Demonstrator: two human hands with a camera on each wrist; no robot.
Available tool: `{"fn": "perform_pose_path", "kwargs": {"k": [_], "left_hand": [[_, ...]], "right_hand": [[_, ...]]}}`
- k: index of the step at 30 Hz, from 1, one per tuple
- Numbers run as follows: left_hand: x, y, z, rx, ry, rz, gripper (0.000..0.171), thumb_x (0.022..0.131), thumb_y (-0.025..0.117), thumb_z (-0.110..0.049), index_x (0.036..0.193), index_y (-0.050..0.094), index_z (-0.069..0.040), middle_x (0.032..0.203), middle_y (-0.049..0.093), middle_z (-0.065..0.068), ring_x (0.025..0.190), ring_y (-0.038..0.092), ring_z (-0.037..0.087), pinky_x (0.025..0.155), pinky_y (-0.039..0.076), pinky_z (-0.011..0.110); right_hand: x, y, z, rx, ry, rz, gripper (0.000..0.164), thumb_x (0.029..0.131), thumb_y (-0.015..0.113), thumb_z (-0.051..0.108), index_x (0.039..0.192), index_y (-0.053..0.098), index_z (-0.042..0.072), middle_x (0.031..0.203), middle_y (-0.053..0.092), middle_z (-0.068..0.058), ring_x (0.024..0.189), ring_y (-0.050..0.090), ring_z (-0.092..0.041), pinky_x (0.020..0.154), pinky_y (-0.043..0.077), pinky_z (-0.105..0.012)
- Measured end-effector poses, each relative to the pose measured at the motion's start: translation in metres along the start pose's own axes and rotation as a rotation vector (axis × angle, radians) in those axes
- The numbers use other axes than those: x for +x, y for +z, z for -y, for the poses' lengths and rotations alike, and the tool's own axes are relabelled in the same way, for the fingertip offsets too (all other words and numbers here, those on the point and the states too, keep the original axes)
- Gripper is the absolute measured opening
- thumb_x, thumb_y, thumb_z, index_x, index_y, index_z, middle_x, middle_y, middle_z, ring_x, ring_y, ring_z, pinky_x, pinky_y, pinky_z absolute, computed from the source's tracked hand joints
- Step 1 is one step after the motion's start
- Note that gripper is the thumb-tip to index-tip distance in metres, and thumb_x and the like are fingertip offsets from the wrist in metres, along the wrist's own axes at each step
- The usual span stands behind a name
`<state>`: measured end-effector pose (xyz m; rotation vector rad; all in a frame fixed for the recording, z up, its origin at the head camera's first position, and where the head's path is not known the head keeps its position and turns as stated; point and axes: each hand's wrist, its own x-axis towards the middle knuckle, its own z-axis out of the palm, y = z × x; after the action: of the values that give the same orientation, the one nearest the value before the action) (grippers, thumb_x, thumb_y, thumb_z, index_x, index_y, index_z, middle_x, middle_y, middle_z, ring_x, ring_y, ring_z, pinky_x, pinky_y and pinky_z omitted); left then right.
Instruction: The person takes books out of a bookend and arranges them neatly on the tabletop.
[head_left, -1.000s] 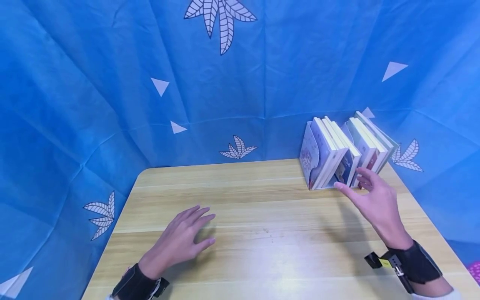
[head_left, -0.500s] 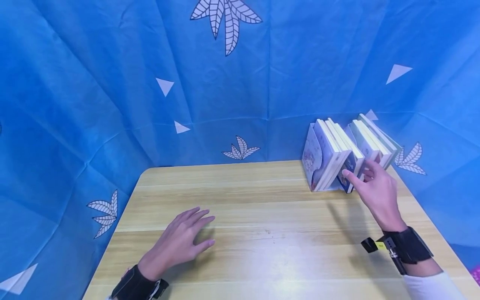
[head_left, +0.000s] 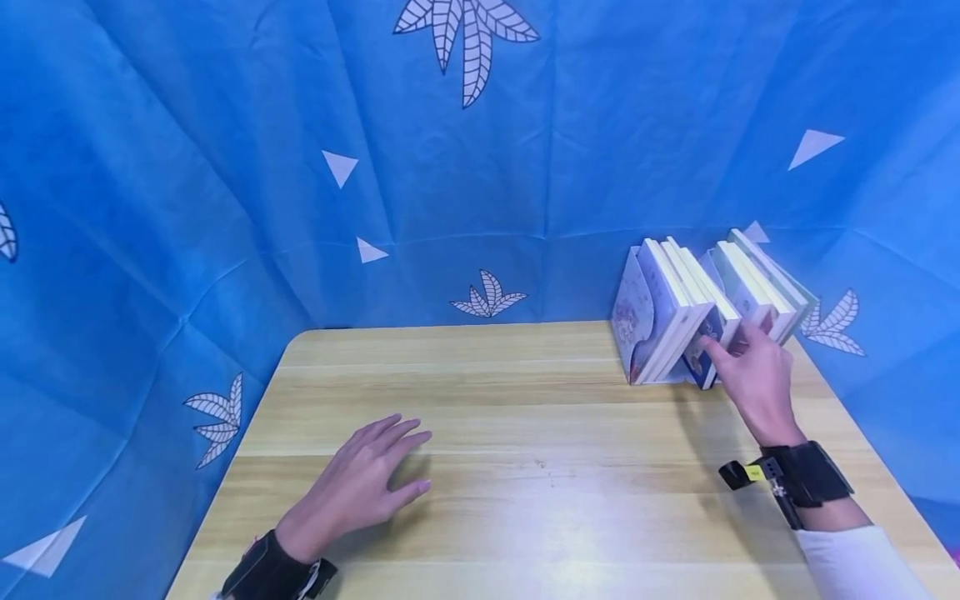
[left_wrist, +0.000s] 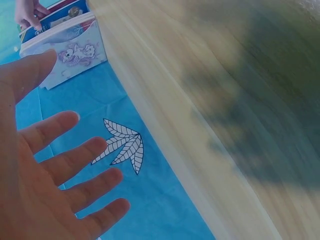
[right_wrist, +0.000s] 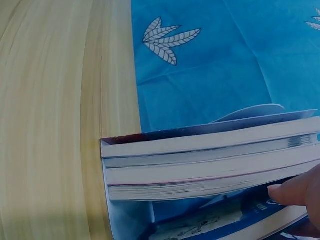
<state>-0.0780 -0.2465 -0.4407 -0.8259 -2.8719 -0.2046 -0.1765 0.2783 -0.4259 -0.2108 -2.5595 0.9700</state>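
In the head view, my right hand pinches a dark blue book between thumb and fingers. The book stands upright, tilted, in a pale purple book holder with a cartoon pony on its side. The right wrist view shows the thumb on the dark blue cover; the other fingers are mostly hidden. My left hand is held above the table at the left, fingers spread and holding nothing. In the left wrist view its palm and fingers face the distant holder.
Several light-edged books stand left of the dark blue one. More books lean at the right end. The wooden table meets a blue patterned cloth behind and at the sides.
My right hand has moved in from open beside the books and now pinches the dark blue book, which has slid slightly forward. My left hand has stayed in place.
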Motion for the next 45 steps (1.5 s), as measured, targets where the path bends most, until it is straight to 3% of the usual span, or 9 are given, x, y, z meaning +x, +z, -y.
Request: {"fn": "perform_pose_path", "kwargs": {"k": [9, 14, 21, 29, 33, 36, 39, 44, 45], "left_hand": [[0.003, -0.003, -0.001, 0.043, 0.034, -0.021, 0.065, 0.088, 0.076, -0.053, 0.141, 0.064, -0.017, 0.147, 0.062, 0.014, 0.138, 0.057, 0.041, 0.113, 0.048, 0.060], [0.005, -0.005, -0.002, 0.062, 0.045, -0.002, 0.066, 0.090, 0.074, -0.056, 0.143, 0.062, -0.020, 0.148, 0.062, 0.011, 0.139, 0.056, 0.040, 0.114, 0.048, 0.059], [0.008, -0.010, -0.003, 0.108, 0.068, 0.011, 0.065, 0.091, 0.072, -0.057, 0.145, 0.061, -0.021, 0.149, 0.062, 0.010, 0.140, 0.055, 0.039, 0.115, 0.046, 0.060], [0.009, -0.013, -0.003, 0.139, 0.109, 0.008, 0.065, 0.091, 0.073, -0.057, 0.144, 0.061, -0.021, 0.147, 0.063, 0.010, 0.139, 0.056, 0.038, 0.114, 0.047, 0.059], [0.010, -0.014, -0.004, 0.158, 0.121, 0.003, 0.066, 0.089, 0.075, -0.056, 0.143, 0.062, -0.021, 0.146, 0.064, 0.010, 0.138, 0.057, 0.038, 0.114, 0.048, 0.059], [0.010, -0.016, -0.005, 0.163, 0.129, 0.000, 0.067, 0.089, 0.075, -0.057, 0.143, 0.062, -0.020, 0.146, 0.064, 0.010, 0.138, 0.057, 0.038, 0.114, 0.048, 0.059], [0.011, -0.017, -0.007, 0.147, 0.135, 0.002, 0.069, 0.089, 0.074, -0.057, 0.146, 0.059, -0.020, 0.147, 0.063, 0.010, 0.139, 0.056, 0.038, 0.113, 0.049, 0.058], [0.013, -0.021, -0.010, 0.065, 0.115, 0.021, 0.073, 0.090, 0.073, -0.057, 0.150, 0.054, -0.020, 0.152, 0.059, 0.009, 0.141, 0.055, 0.036, 0.114, 0.049, 0.056], [0.014, -0.022, -0.011, 0.049, 0.110, 0.022, 0.075, 0.090, 0.074, -0.057, 0.151, 0.054, -0.020, 0.153, 0.058, 0.009, 0.141, 0.055, 0.035, 0.114, 0.049, 0.056]], "right_hand": [[0.007, 0.002, -0.002, -0.029, -0.047, -0.089, 0.030, 0.099, 0.066, 0.019, 0.079, 0.060, -0.002, 0.086, 0.072, -0.038, 0.058, 0.068, -0.032, 0.037, 0.040, -0.019], [0.004, 0.000, -0.005, -0.057, -0.120, -0.155, 0.029, 0.097, 0.067, 0.013, 0.075, 0.062, -0.005, 0.071, 0.069, -0.032, 0.045, 0.048, -0.006, 0.037, 0.033, -0.016], [-0.007, -0.015, -0.010, -0.062, -0.217, -0.223, 0.027, 0.095, 0.069, 0.011, 0.074, 0.065, -0.006, 0.057, 0.060, -0.023, 0.047, 0.029, 0.007, 0.044, 0.024, -0.019], [-0.033, -0.050, -0.002, -0.067, -0.266, -0.247, 0.024, 0.094, 0.069, 0.007, 0.073, 0.061, -0.003, 0.077, 0.068, -0.035, 0.070, 0.031, 0.027, 0.055, 0.030, -0.001], [-0.043, -0.071, 0.007, -0.117, -0.237, -0.238, 0.022, 0.095, 0.069, 0.006, 0.080, 0.060, -0.007, 0.083, 0.067, -0.038, 0.060, 0.062, -0.016, 0.059, 0.026, 0.000], [-0.049, -0.085, 0.013, -0.161, -0.175, -0.222, 0.021, 0.097, 0.067, 0.007, 0.092, 0.062, -0.013, 0.094, 0.066, -0.043, 0.079, 0.064, -0.059, 0.057, 0.024, 0.000], [-0.055, -0.100, 0.019, -0.179, -0.076, -0.159, 0.028, 0.102, 0.064, 0.013, 0.108, 0.063, -0.015, 0.108, 0.065, -0.045, 0.093, 0.064, -0.064, 0.051, 0.027, -0.002], [-0.064, -0.111, 0.025, -0.160, -0.066, -0.144, 0.030, 0.104, 0.062, 0.012, 0.111, 0.062, -0.016, 0.111, 0.063, -0.047, 0.095, 0.061, -0.069, 0.045, 0.029, -0.006], [-0.065, -0.111, 0.026, -0.152, -0.085, -0.142, 0.029, 0.103, 0.063, 0.011, 0.115, 0.063, -0.015, 0.110, 0.064, -0.047, 0.089, 0.072, -0.055, 0.047, 0.029, -0.005]]}}
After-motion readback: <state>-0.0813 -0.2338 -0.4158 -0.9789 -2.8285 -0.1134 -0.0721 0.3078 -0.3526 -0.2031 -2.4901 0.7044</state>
